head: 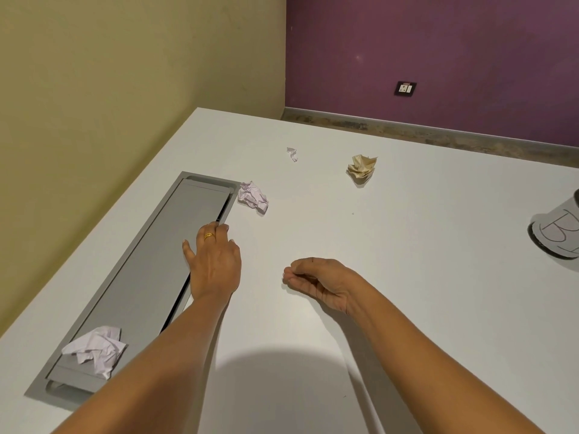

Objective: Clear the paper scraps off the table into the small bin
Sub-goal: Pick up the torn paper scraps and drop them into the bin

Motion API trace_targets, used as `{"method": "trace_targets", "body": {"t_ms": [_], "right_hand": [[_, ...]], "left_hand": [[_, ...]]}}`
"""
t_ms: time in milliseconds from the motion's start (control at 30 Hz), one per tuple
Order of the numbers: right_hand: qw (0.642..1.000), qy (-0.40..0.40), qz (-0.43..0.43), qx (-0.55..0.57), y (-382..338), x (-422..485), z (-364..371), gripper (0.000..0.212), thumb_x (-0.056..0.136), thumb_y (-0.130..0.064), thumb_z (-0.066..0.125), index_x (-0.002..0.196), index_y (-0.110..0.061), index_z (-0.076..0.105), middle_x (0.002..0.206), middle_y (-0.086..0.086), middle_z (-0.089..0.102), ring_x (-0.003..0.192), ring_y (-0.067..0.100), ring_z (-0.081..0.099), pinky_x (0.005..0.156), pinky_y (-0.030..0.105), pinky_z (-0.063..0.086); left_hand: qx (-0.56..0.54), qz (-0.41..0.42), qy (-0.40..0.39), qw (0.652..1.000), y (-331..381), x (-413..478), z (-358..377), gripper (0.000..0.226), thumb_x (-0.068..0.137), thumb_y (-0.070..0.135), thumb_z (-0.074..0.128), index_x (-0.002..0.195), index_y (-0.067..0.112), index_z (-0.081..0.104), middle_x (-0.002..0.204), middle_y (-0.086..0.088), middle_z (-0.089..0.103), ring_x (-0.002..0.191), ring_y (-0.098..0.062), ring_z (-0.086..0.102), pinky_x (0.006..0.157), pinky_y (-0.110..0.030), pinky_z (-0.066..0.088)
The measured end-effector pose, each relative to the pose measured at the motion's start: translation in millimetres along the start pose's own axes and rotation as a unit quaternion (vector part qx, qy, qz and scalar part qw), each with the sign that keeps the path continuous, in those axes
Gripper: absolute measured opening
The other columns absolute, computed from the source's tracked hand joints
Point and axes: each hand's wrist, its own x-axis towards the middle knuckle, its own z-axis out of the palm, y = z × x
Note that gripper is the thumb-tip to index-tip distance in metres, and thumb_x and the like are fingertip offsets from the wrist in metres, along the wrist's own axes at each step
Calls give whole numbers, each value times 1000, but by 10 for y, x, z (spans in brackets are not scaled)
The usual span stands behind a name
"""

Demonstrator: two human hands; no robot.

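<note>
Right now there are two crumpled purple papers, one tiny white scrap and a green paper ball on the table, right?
Not quite: the head view shows the paper ball is cream, not green. The far purple paper, the near purple paper and the tiny white scrap are there as you said.

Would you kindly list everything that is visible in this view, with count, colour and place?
crumpled lilac paper balls: two, lilac; one beside the grey panel's far end, the other on its near end
crumpled cream paper ball: one, cream, far middle of the table
small white paper scrap: one, white, left of the cream ball
small bin with a hand-lettered paper label: one, dark, pale label, right edge, cut off
recessed grey metal panel: one, grey, table's left side
white table: one, white
wall socket: one, black, purple wall
gold ring: one, left hand
left hand: fingers spread, on the panel's edge
right hand: fingers curled; contents unclear
</note>
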Motion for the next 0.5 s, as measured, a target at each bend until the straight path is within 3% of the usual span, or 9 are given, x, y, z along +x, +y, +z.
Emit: {"method": "trace_targets", "body": {"t_ms": [133,233,367,500], "right_hand": [[1000,5,-6,29,-58,30,4,15,91,1,54,79,3,62,66,12,64,65,17,64,55,19,59],[991,67,-101,-51,-163,69,-7,4,87,2,59,87,2,64,71,12,61,59,14,60,57,16,54],[898,292,-226,-238,-340,198,-204,17,81,4,62,95,-4,68,85,5,62,76,18,57,75,24,47],[855,381,-246,-250,-517,342,-376,22,82,4,62,102,-6,65,90,3,56,79,18,54,80,31,48]], "left_hand": [[3,-2,-3,1000,3,-2,-6,34,93,14,43,126,11,45,135,-9,47,131,-25,40,109,-56,24],[3,-3,-1,1000,13,-4,-19,33,93,14,42,125,11,46,134,-10,48,130,-26,41,109,-57,25],[-1,-3,-2,1000,14,-10,-32,32,93,13,42,124,10,47,133,-11,49,129,-27,42,109,-57,25],[-4,-6,-4,1000,20,-11,-37,32,93,14,41,124,10,47,133,-11,49,129,-26,42,110,-56,24]]}}
